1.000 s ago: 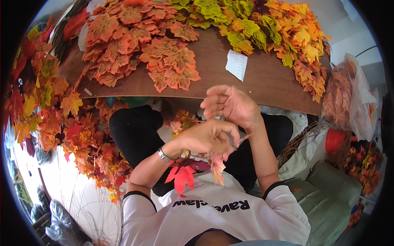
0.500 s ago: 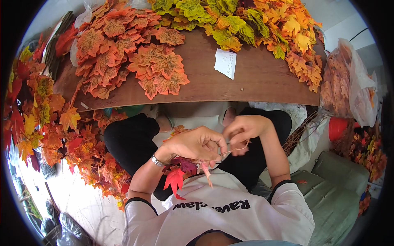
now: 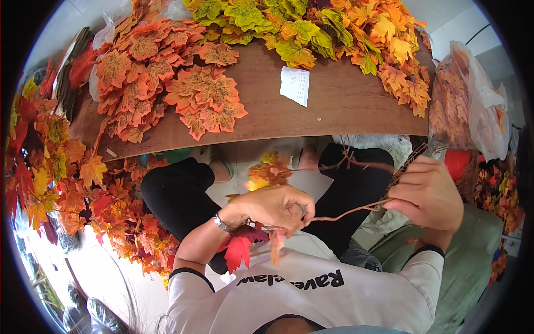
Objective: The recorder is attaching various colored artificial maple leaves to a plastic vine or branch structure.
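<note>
Over the black-trousered lap (image 3: pixel 171 186), a thin brown twig (image 3: pixel 349 212) runs between my two closed grips: left hand (image 3: pixel 282 208) pinching it, right hand (image 3: pixel 427 192) holding it too. A pointed red leaf (image 3: pixel 238 251) hangs by the left hand; the twig's middle is bare, so I'd guess it's only partly done.

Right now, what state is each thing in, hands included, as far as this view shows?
Left hand: closed on the twig.
Right hand: closed on the twig.
Twig: gently curved, spanning both hands.
Red leaf: hanging below the left hand.
Orange leaves: piled.
Paper slip: flat, written on.
Plastic bag: leaf-filled, bulging.
Metal wristband: worn.
</note>
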### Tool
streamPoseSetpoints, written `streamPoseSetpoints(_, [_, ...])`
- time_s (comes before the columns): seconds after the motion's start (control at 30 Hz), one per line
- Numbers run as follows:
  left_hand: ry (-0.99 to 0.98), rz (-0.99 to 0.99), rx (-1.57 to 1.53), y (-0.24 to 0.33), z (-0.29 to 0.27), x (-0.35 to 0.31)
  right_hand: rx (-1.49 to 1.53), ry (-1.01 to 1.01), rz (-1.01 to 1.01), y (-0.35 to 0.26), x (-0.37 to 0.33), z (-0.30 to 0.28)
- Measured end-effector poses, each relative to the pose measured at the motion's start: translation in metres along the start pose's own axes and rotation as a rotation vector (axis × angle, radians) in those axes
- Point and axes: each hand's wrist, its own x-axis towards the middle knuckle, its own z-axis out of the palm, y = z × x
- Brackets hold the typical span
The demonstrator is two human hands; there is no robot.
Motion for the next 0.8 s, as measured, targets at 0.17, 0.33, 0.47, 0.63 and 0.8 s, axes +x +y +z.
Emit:
streamPoseSetpoints(0.17, [0.375,0.005,0.162,0.003,0.003,0.006,-0.031,0.021,0.291,0.008,-0.024,-0.005])
streamPoseSetpoints(0.33, [-0.055,0.088,-0.160,0.012,0.008,0.005,-0.084,0.180,0.518,0.052,-0.051,0.027])
streamPoseSetpoints(0.47, [-0.240,0.143,-0.161,0.022,0.013,-0.010,-0.445,0.794,0.392,0.076,-0.053,0.029])
streamPoseSetpoints(0.63, [0.085,0.501,0.003,0.049,-0.006,-0.066,0.310,1.391,0.545,0.072,-0.070,0.006])
streamPoseSetpoints(0.8, [0.518,0.685,-0.090,0.062,-0.005,-0.120,0.355,0.795,0.421,0.093,-0.081,0.017])
